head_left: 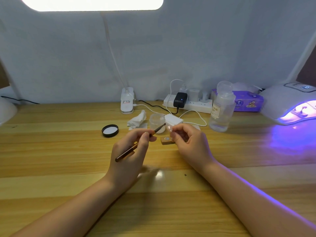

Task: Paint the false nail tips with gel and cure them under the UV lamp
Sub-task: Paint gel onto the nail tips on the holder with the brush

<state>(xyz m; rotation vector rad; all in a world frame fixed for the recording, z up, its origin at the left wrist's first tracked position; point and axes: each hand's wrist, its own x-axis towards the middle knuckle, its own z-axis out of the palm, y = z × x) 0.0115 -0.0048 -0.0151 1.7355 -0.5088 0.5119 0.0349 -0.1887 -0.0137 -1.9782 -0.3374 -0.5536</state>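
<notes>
My left hand (131,151) grips a brown-handled gel brush (136,146), its dark tip pointing up and right. My right hand (186,142) pinches a clear false nail tip (169,128) between thumb and fingers, right at the brush tip. Just behind both stands an open clear gel jar (157,121), with its black lid (110,130) lying to the left. A small wooden nail holder (166,140) rests on the table between my hands. The white UV lamp (289,103) at the far right glows purple.
A crumpled tissue (137,119) and white pads (173,119) lie by the jar. A clear liquid bottle (221,108), a power strip with a black adapter (188,103), a purple wipes pack (248,101) and a desk lamp base (127,103) line the back of the wooden table (68,151).
</notes>
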